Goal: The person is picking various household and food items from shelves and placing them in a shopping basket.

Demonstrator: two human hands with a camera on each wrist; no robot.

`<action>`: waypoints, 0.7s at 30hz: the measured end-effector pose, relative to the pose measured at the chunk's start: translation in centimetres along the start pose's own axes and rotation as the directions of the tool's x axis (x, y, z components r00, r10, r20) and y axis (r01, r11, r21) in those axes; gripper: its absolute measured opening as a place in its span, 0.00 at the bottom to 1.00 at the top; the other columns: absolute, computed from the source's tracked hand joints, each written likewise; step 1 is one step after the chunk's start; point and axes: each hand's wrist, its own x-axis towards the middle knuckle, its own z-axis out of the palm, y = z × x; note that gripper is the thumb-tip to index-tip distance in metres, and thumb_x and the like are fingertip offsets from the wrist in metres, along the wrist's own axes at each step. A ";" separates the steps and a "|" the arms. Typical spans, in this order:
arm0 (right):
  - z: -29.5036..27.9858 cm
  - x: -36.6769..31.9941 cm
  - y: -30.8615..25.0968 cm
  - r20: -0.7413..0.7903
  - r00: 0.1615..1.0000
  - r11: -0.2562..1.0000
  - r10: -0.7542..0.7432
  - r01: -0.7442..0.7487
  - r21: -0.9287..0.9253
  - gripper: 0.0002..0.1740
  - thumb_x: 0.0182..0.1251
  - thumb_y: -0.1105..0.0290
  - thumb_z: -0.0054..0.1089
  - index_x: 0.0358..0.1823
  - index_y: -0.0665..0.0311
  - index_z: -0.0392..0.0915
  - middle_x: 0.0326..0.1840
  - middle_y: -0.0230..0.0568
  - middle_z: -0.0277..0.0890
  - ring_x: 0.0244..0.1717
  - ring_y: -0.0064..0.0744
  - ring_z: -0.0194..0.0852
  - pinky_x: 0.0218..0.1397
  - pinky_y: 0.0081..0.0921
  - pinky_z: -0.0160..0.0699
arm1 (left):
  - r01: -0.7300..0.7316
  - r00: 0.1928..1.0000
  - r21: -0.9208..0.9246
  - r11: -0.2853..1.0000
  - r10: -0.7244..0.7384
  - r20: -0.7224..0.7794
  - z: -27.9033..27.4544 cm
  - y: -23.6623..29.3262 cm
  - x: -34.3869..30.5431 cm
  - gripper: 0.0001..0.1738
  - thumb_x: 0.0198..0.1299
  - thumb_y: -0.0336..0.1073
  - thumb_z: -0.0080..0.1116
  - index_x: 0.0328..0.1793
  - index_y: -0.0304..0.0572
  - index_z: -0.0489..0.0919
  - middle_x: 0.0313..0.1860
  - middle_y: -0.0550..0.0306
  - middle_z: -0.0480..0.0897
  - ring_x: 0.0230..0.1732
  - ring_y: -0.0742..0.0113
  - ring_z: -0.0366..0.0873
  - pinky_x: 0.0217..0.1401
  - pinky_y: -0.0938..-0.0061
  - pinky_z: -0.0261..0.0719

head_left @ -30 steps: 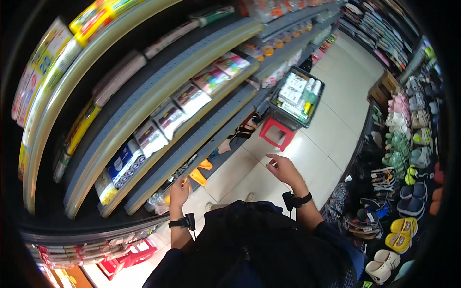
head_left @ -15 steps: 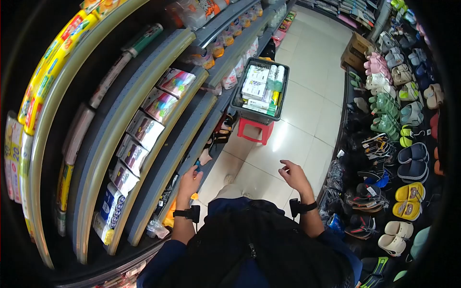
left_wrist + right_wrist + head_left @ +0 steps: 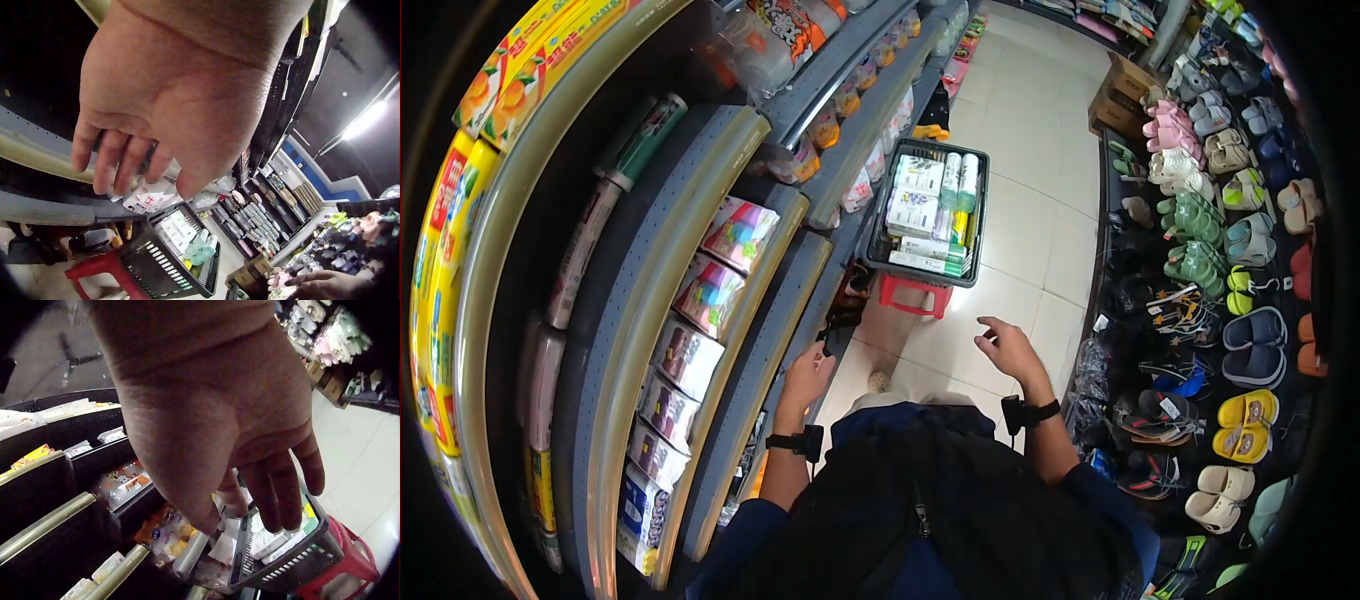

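Empty, as far as the dim wrist views show, the left hand point(image 3: 807, 376) and right hand point(image 3: 1011, 354) hang loosely bent, short of the filled basket point(image 3: 979, 230) on a red stool point(image 3: 941, 298). Reaching it seems the step, probably calling for moving forward.

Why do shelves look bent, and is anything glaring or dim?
Head view: the shelf edge bows, corners black, probably a wide lens; left wrist view: a ceiling lamp glares white; right wrist view: the right hand looks dim against brighter floor.
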 end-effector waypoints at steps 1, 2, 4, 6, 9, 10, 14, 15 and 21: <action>0.0 1.2 -0.4 0.011 1.000 1.000 -0.016 0.016 0.000 0.26 0.64 0.62 0.62 0.61 0.67 0.76 0.44 0.57 0.85 0.40 0.51 0.86 0.49 0.40 0.83 | 0.009 1.000 -0.001 1.000 -0.009 -0.003 -0.2 -0.2 0.5 0.28 0.61 0.43 0.64 0.66 0.36 0.76 0.48 0.36 0.85 0.49 0.45 0.85 0.53 0.62 0.81; 0.0 2.4 -0.7 0.021 1.000 1.000 -0.017 0.017 0.000 0.26 0.64 0.62 0.62 0.61 0.67 0.76 0.44 0.57 0.85 0.40 0.51 0.86 0.49 0.40 0.83 | 0.013 1.000 -0.002 1.000 -0.014 -0.020 -0.6 -0.5 0.9 0.28 0.62 0.42 0.64 0.66 0.36 0.76 0.48 0.36 0.85 0.49 0.46 0.85 0.53 0.62 0.81; 0.0 4.9 -1.0 0.067 0.995 0.996 -0.076 0.078 -0.031 0.25 0.66 0.64 0.62 0.62 0.68 0.75 0.44 0.56 0.85 0.41 0.49 0.87 0.47 0.38 0.83 | 0.027 0.999 -0.004 1.000 -0.027 -0.040 -0.9 -0.7 1.3 0.28 0.62 0.42 0.63 0.66 0.35 0.76 0.49 0.36 0.85 0.49 0.46 0.85 0.53 0.62 0.81; 0.0 7.4 -0.3 0.107 0.989 0.993 -0.098 0.105 -0.058 0.25 0.66 0.63 0.62 0.62 0.68 0.75 0.45 0.55 0.85 0.42 0.49 0.86 0.48 0.38 0.83 | 0.055 0.993 -0.014 0.998 -0.057 -0.107 -0.9 -0.5 1.1 0.28 0.63 0.42 0.63 0.65 0.35 0.76 0.49 0.37 0.85 0.50 0.47 0.85 0.53 0.62 0.81; -0.4 11.7 1.1 0.156 0.979 0.985 -0.132 0.146 -0.086 0.26 0.65 0.62 0.63 0.61 0.68 0.76 0.45 0.54 0.85 0.43 0.51 0.86 0.50 0.39 0.82 | 0.094 0.983 -0.014 0.995 -0.095 -0.154 -0.6 -1.0 0.9 0.27 0.63 0.41 0.63 0.65 0.34 0.76 0.48 0.37 0.85 0.49 0.46 0.86 0.52 0.61 0.82; -0.7 13.3 1.7 0.168 0.976 0.984 -0.140 0.156 -0.090 0.26 0.64 0.62 0.64 0.60 0.68 0.76 0.45 0.54 0.85 0.43 0.52 0.85 0.50 0.39 0.82 | 0.111 0.980 -0.019 0.994 -0.113 -0.163 -0.3 -0.9 0.5 0.27 0.63 0.41 0.63 0.65 0.34 0.76 0.48 0.37 0.85 0.49 0.46 0.86 0.52 0.61 0.82; -1.5 22.0 5.8 0.217 0.975 0.978 -0.054 0.096 -0.187 0.30 0.62 0.59 0.66 0.63 0.66 0.73 0.49 0.62 0.81 0.52 0.59 0.80 0.56 0.45 0.79 | 0.280 0.931 0.040 0.959 -0.261 -0.257 0.5 0.9 -0.3 0.27 0.63 0.41 0.62 0.65 0.33 0.76 0.41 0.37 0.87 0.43 0.48 0.87 0.48 0.62 0.83; -1.7 24.0 6.8 0.195 0.979 0.976 -0.058 0.096 -0.194 0.31 0.62 0.61 0.66 0.65 0.66 0.71 0.49 0.61 0.82 0.52 0.59 0.81 0.55 0.44 0.80 | 0.306 0.921 0.013 0.952 -0.293 -0.259 0.7 1.5 -0.7 0.27 0.63 0.41 0.62 0.64 0.32 0.76 0.41 0.38 0.87 0.44 0.49 0.87 0.48 0.62 0.83; -4.0 37.8 10.3 -0.001 1.000 0.983 -0.003 0.003 -0.184 0.38 0.61 0.62 0.63 0.70 0.72 0.62 0.53 0.66 0.79 0.55 0.61 0.79 0.58 0.46 0.78 | 0.396 0.884 0.038 0.917 -0.370 -0.285 2.7 5.7 -1.0 0.25 0.65 0.40 0.60 0.64 0.32 0.76 0.45 0.38 0.86 0.45 0.48 0.87 0.45 0.61 0.85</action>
